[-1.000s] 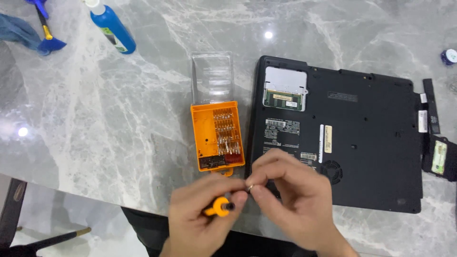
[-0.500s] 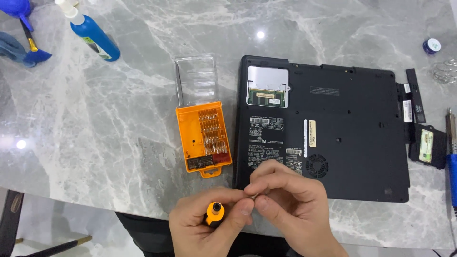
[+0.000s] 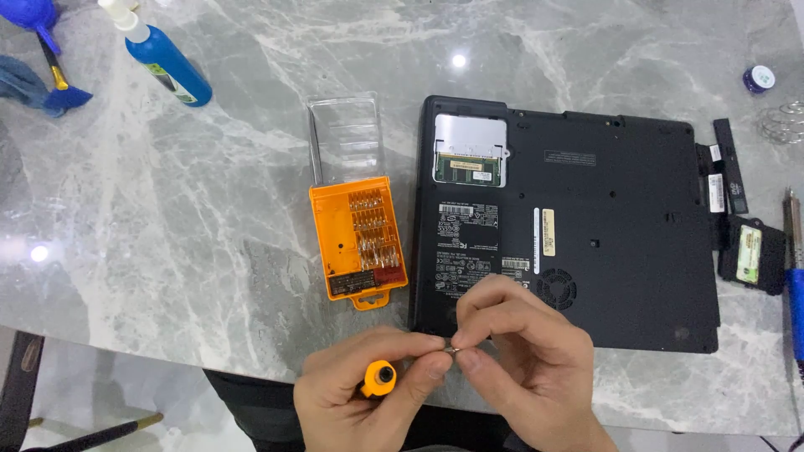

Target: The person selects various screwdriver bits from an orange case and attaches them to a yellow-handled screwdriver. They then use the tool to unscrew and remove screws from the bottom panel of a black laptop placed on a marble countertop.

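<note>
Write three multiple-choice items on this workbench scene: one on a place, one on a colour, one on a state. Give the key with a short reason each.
1. Where does the orange bit case lie?
A. Left of the laptop
B. On top of the laptop
C. Right of the laptop

2. What colour is the bottle at the far left of the table?
A. Red
B. Blue
C. Green

3. How does the laptop lie?
A. Screen open, keys up
B. Standing on edge
C. Underside up, one small compartment uncovered

Key:
1 A: the case sits on the marble table beside the laptop's left edge.
2 B: its body is blue with a white nozzle.
3 C: labels and a vent show, and an open bay exposes a circuit card.

Nearby, the left hand grips an orange-handled screwdriver while the right hand pinches at its tip.
</note>
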